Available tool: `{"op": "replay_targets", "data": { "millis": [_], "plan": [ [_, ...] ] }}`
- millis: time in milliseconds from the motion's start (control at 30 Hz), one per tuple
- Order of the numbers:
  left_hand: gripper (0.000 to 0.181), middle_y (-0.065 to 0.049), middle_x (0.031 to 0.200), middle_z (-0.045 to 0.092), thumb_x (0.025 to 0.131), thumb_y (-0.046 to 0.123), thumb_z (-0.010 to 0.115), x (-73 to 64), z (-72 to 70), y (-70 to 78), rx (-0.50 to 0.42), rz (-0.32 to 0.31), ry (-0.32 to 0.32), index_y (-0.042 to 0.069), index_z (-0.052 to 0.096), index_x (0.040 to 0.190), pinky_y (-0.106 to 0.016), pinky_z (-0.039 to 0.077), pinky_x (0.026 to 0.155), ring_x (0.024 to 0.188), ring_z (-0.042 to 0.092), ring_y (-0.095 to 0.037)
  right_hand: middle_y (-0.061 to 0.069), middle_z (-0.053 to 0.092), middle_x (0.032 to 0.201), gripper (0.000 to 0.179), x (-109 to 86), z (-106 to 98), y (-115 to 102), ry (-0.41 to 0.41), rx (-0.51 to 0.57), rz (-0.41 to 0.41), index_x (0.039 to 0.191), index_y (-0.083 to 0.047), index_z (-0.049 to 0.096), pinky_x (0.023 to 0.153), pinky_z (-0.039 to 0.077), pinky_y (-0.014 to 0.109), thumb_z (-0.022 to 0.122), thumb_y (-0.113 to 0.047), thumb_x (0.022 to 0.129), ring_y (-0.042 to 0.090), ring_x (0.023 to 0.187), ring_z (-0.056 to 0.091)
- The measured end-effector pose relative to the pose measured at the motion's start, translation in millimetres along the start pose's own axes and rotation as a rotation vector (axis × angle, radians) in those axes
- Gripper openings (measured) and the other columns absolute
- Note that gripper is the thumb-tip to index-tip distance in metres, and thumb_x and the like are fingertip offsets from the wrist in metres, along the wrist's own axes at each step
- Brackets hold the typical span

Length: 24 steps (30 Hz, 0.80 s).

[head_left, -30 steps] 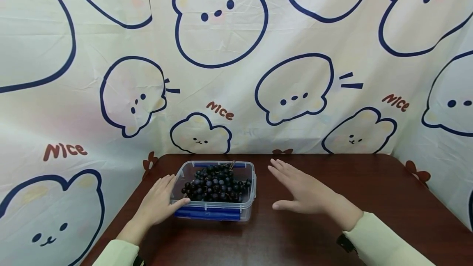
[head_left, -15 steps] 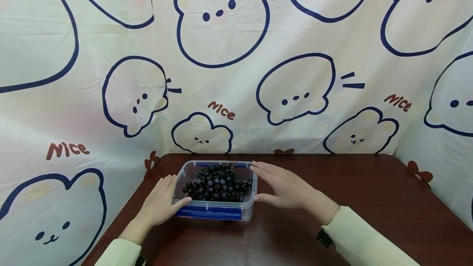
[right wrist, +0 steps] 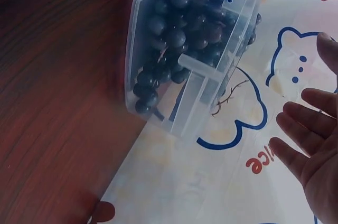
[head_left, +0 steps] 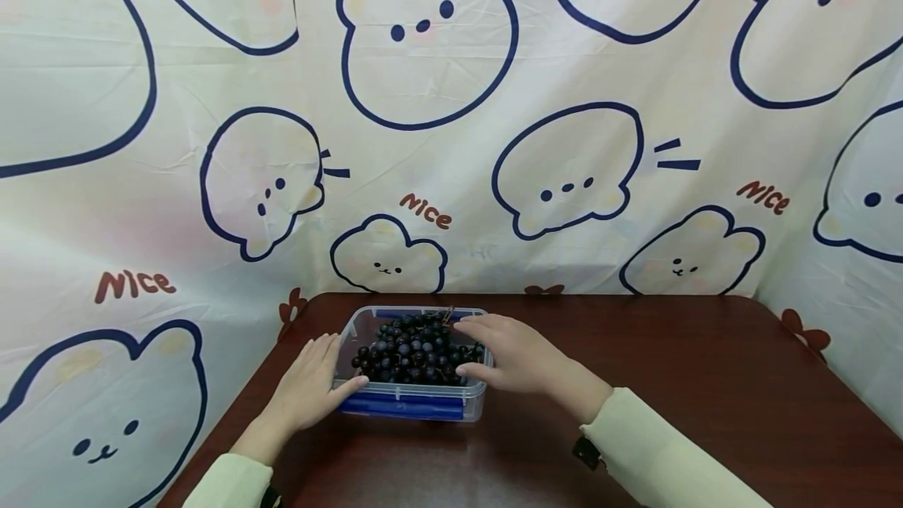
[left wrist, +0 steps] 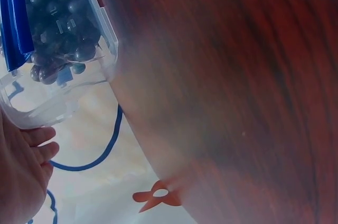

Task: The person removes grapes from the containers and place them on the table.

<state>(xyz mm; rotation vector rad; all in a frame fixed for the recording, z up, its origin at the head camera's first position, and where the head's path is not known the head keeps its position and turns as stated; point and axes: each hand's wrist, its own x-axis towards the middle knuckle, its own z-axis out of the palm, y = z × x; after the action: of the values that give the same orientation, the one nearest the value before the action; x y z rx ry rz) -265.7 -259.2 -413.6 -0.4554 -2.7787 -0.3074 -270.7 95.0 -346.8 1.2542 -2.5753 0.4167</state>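
A clear plastic food container (head_left: 474, 411) with blue latches stands on the table, holding a heap of dark grapes (head_left: 409, 355). Along its left side lies my left hand (head_left: 302, 384), fingers extended and thumb over the front left corner; the left wrist view has its fingertips (left wrist: 48, 151) right at the container's wall. My right hand (head_left: 518, 355) is over the right rim, thumb and fingers apart and slightly bent, overlapping the rightmost grapes in the head view. In the right wrist view its fingers (right wrist: 303, 126) hold nothing and stand beside the container. A bare grape stem (right wrist: 229, 97) sticks up past the rim.
The dark reddish-brown wooden table (head_left: 670, 382) reaches back to a pale cloth backdrop (head_left: 466, 163) printed with cartoon bears, which also hangs at both sides. The container is left of the table's middle. Pale green sleeves (head_left: 670, 445) cover both forearms.
My right hand has moved left, from beside the container to above its right rim and the grapes there. The left hand stays at the container's left side.
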Motion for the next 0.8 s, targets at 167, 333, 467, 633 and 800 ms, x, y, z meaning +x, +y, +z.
{"op": "replay_targets", "data": {
  "millis": [167, 333, 467, 633, 800],
  "plan": [
    [0.090, -0.032, 0.142, 0.040, 0.090, 0.059, 0.056, -0.1, 0.1, 0.9, 0.004, 0.000, -0.004, -0.014, 0.038, 0.140, -0.057, 0.020, 0.112, 0.134, 0.034, -0.047, 0.008, 0.051, 0.141, 0.061, 6.9, 5, -5, -0.042, 0.034, 0.037, 0.143, -0.011, 0.049, 0.105, 0.040, 0.042, 0.059, -0.048, 0.094, 0.022, 0.129, 0.047],
    [0.089, -0.033, 0.142, 0.041, 0.090, 0.057, 0.057, -1.0, 0.5, 1.3, 0.006, 0.006, 0.000, -0.014, 0.039, 0.140, -0.058, 0.022, 0.111, 0.134, 0.034, -0.047, 0.008, 0.051, 0.141, 0.063, 13.8, 14, -6, -0.057, 0.036, 0.071, 0.143, -0.010, 0.048, 0.104, 0.041, 0.042, 0.058, -0.050, 0.094, 0.022, 0.128, 0.049],
    [0.090, -0.033, 0.143, 0.039, 0.090, 0.058, 0.057, -0.6, 1.9, 0.6, 0.001, 0.002, 0.002, -0.014, 0.038, 0.140, -0.058, 0.021, 0.111, 0.134, 0.033, -0.047, 0.008, 0.050, 0.141, 0.066, 20.8, 20, -7, -0.061, 0.029, 0.092, 0.143, -0.011, 0.048, 0.103, 0.042, 0.042, 0.059, -0.052, 0.093, 0.023, 0.128, 0.049],
    [0.089, -0.033, 0.142, 0.040, 0.090, 0.057, 0.058, -0.6, 1.9, 0.6, 0.000, 0.002, 0.010, -0.014, 0.038, 0.140, -0.059, 0.022, 0.110, 0.134, 0.033, -0.048, 0.008, 0.050, 0.141, 0.067, 31.4, 28, -9, -0.081, 0.049, 0.102, 0.144, -0.009, 0.047, 0.101, 0.044, 0.040, 0.058, -0.052, 0.093, 0.022, 0.127, 0.049],
    [0.088, -0.033, 0.142, 0.040, 0.090, 0.056, 0.058, -0.4, 0.7, 1.6, 0.002, -0.001, 0.002, -0.014, 0.038, 0.140, -0.059, 0.022, 0.111, 0.134, 0.033, -0.048, 0.007, 0.050, 0.141, 0.067, 40.4, 33, -13, -0.101, 0.065, 0.125, 0.144, -0.010, 0.046, 0.101, 0.044, 0.039, 0.059, -0.051, 0.093, 0.021, 0.126, 0.050]
  ]
}}
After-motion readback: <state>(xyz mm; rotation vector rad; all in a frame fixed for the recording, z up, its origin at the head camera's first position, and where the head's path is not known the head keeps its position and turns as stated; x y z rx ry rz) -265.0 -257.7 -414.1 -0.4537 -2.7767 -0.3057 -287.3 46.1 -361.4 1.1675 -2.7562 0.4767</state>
